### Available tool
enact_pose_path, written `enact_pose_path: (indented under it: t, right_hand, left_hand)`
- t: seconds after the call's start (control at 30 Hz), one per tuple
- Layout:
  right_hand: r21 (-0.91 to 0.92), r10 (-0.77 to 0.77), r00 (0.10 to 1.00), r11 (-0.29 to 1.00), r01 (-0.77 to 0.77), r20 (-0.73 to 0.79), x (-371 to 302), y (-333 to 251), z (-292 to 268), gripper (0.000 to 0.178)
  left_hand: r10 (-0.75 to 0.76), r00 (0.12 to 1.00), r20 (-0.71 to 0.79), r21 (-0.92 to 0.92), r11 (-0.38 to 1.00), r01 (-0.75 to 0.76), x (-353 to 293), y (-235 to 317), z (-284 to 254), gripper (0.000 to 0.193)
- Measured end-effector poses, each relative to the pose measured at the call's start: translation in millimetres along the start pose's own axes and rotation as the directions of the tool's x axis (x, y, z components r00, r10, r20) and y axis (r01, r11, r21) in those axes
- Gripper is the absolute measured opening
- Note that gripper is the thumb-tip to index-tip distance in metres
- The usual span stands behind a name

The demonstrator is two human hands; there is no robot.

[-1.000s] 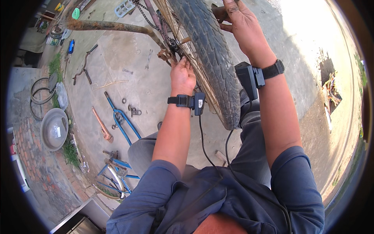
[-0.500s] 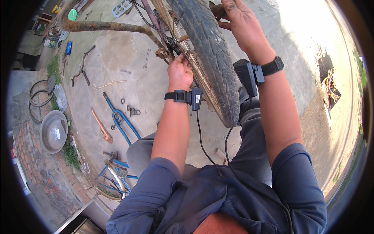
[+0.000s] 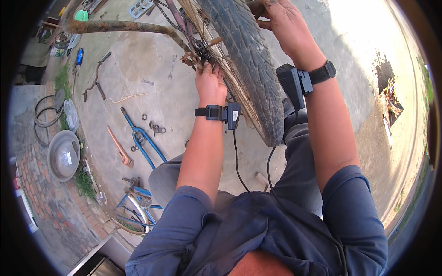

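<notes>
A bicycle wheel with a worn black tire [image 3: 251, 69] and rusty spokes stands in front of me, fitted to a rusty frame. My left hand [image 3: 211, 87] is at the wheel's hub [image 3: 202, 51], its fingers bent against the axle end; whatever they pinch is hidden. Beyond the tire, my right hand [image 3: 287, 27] has thumb and fingers closed around a brown metal part, mostly cut off at the upper edge. The chain [image 3: 168, 18] runs up from the hub. A rusty curved tube [image 3: 124, 26] of the frame reaches out to the left.
On the concrete to the left lie a blue bicycle fork [image 3: 140, 135], a pipe wrench [image 3: 120, 147], a handlebar [image 3: 96, 78], a spanner [image 3: 172, 66] and blue frame parts [image 3: 138, 202]. A metal basin [image 3: 63, 155] stands farther left, beside old tires [image 3: 46, 112].
My left hand's fingers have shifted slightly up and left at the hub and straightened a little. The rusty frame tube has shifted slightly left. My right hand stays nearly in place.
</notes>
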State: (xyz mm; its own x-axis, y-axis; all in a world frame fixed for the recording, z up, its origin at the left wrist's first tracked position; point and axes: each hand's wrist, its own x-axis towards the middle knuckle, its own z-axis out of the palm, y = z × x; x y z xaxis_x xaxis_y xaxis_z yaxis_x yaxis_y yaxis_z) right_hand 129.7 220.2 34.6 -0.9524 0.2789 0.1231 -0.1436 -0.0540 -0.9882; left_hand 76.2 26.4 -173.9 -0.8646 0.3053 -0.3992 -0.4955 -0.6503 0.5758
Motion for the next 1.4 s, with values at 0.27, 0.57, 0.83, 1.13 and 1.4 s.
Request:
enact_pose_path:
  t: [0.27, 0.57, 0.83, 1.13, 1.4]
  right_hand:
    - [0.001, -0.016, 1.000, 1.000, 0.016, 0.015, 2.6, 6.8, -2.1, 0.058]
    - [0.027, -0.006, 1.000, 1.000, 0.005, 0.013, -1.1, 0.4, 0.2, 0.058]
    - [0.017, -0.020, 1.000, 1.000, 0.020, 0.013, -0.8, 0.7, 0.1, 0.058]
    - [0.002, -0.020, 1.000, 1.000, 0.020, 0.008, -1.0, 0.3, 0.1, 0.058]
    - [-0.021, -0.029, 1.000, 0.999, 0.029, 0.008, -0.2, 0.0, -0.2, 0.056]
  left_hand:
    - [0.114, 0.964, -0.239, 0.068, 0.993, -0.100, -12.7, 3.5, 26.4, 0.014]
    - [0.181, 0.959, -0.218, 0.087, 0.982, -0.166, -5.0, -0.6, 22.5, 0.011]
    - [0.174, 0.953, -0.250, 0.062, 0.985, -0.163, -2.7, 2.7, 27.1, 0.013]
    - [0.204, 0.942, -0.265, 0.091, 0.978, -0.186, -9.2, 5.1, 34.9, 0.015]
    - [0.213, 0.940, -0.267, 0.106, 0.976, -0.191, -10.8, 5.6, 38.5, 0.018]
